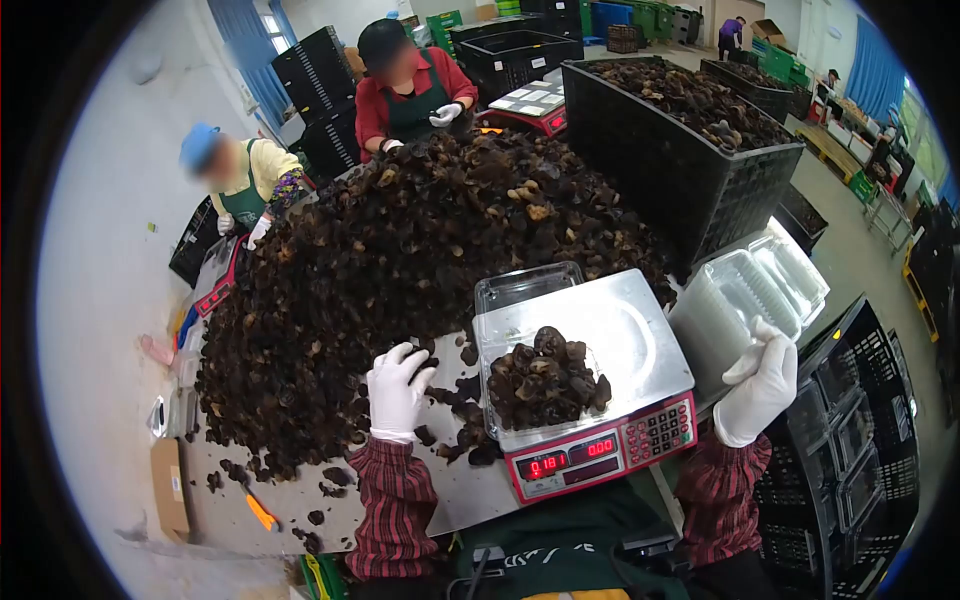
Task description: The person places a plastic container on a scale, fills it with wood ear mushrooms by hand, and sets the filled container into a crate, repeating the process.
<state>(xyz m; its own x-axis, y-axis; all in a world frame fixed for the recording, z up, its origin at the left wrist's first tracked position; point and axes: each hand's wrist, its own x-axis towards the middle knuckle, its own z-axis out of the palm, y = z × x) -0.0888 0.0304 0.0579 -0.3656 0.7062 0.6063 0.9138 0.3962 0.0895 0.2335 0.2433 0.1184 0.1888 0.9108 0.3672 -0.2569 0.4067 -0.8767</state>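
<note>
On the smooth metal plate point(640, 330) of the red-edged scale point(600, 465), we see a heaped clump of dark fungus point(548, 380), glossy, ruffled and brown-black, near the plate's near left corner. A far larger pile point(430, 210) of similar curled, leathery pieces covers much of the grey table point(460, 500), with crumbs scattered towards its near edge.

Our left hand point(398, 400), in a thin white glove, is half curled at the pile's near side, fingers parted; our right hand point(760, 390), gloved alike, has its fingers bent and thumb apart beside the ribbed, clear plastic containers point(730, 310).

We cannot tell whether the left fingertips touch a piece, or whether the right ones touch the containers. The plate covers part of a clear tray point(530, 285), and glare blurs whatever lies beneath the clump.

The clump is roughly round, pointing nowhere clearly; it spreads slightly longer from the plate's left edge towards its right.
</note>
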